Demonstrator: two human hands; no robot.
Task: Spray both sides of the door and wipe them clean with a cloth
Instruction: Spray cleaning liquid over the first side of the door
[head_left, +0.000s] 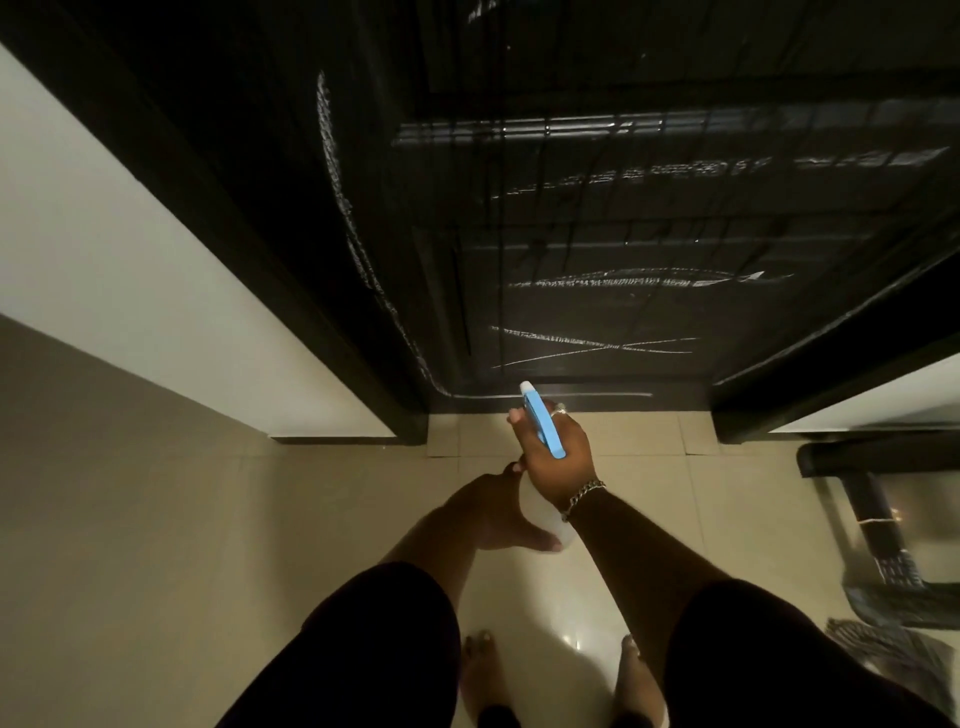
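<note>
A dark panelled door (597, 234) stands straight ahead, wet and streaked with drips and pale marks. My right hand (558, 457) grips the neck of a spray bottle (543, 423) with a blue trigger head and white nozzle, aimed at the door's lower edge. The bottle's pale body (543, 512) hangs below that hand. My left hand (496, 512) cups the bottle's body from the left and underneath, thumb along its base. No cloth shows in either hand.
White walls (130, 291) and the black door frame (260, 249) flank the door. Beige floor tiles (260, 545) spread below, my bare feet (480, 670) on them. A dark stand (878, 519) and a striped grey fabric (898, 654) lie at the right.
</note>
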